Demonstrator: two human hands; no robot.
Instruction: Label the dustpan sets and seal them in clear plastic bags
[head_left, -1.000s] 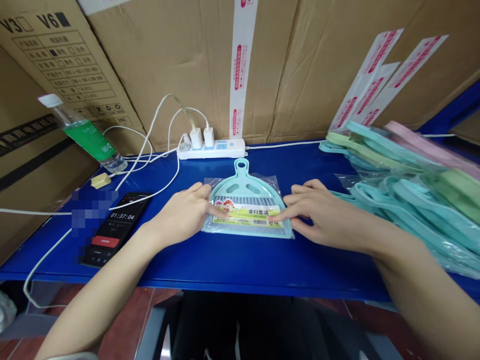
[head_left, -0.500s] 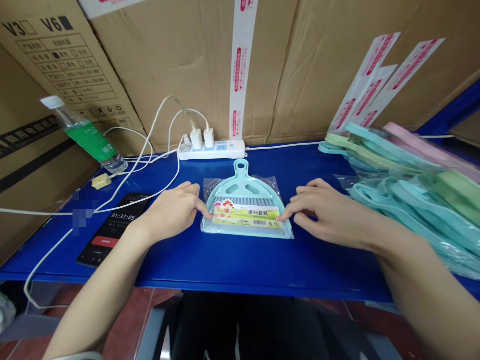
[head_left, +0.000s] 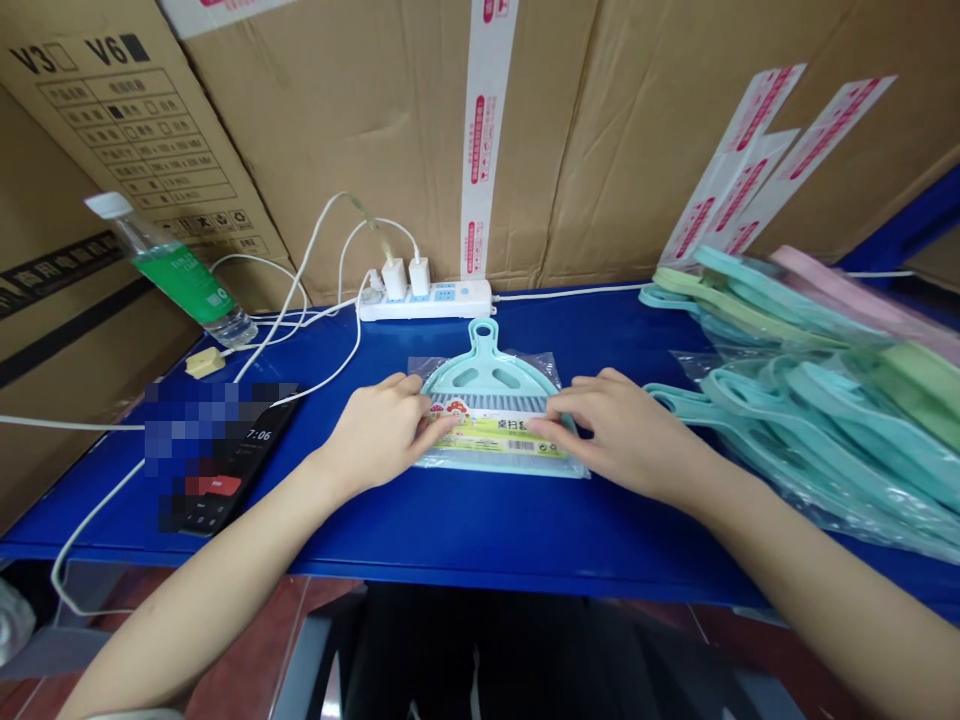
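A small teal dustpan set [head_left: 491, 385] in a clear plastic bag lies flat on the blue table [head_left: 480, 520], handle pointing away from me. A yellow-green label [head_left: 501, 434] runs across its front. My left hand [head_left: 382, 432] rests on the bag's left side, fingertips pressing the label's left end. My right hand [head_left: 622, 435] rests on the right side, fingertips on the label's right end. Both hands lie flat with fingers spread and grip nothing.
A pile of bagged teal, green and pink dustpans [head_left: 817, 370] fills the right of the table. A phone [head_left: 225, 465] lies at the left with cables across it. A power strip [head_left: 424, 298] and a tilted water bottle [head_left: 176, 275] stand before cardboard boxes [head_left: 360, 120].
Both hands have slid inward over the label, the fingertips now closer together than half a second ago. The dustpan bag has stayed in place.
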